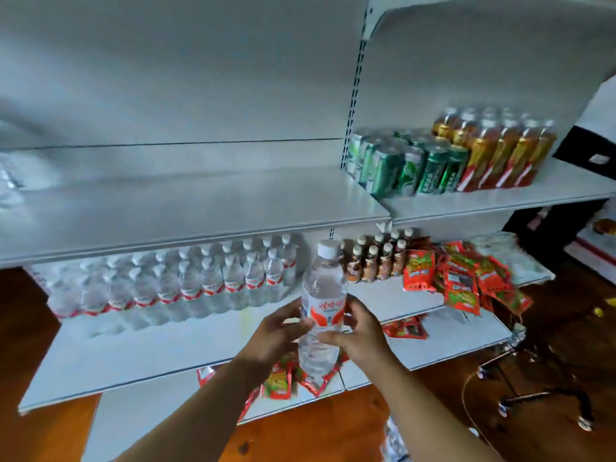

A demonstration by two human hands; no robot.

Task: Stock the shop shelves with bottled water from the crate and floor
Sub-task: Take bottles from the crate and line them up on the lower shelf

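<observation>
I hold one clear water bottle (322,301) with a white cap and a red-and-white label upright in front of the shelves. My left hand (279,331) grips its left side below the label. My right hand (356,331) grips the right side, thumb across the front. Rows of matching water bottles (186,281) stand at the back of the middle white shelf (160,348), left of the held bottle. The upper shelf (186,208) is bare in its middle; blurred clear bottles (10,181) show at its far left edge.
Green cans (406,165) and amber drink packs (493,151) stand on the upper right shelf. Small brown bottles (376,258) and red snack packets (460,278) fill the middle right shelf. More red packets (283,378) lie on the bottom shelf. A wire stand (540,395) sits on the wooden floor at right.
</observation>
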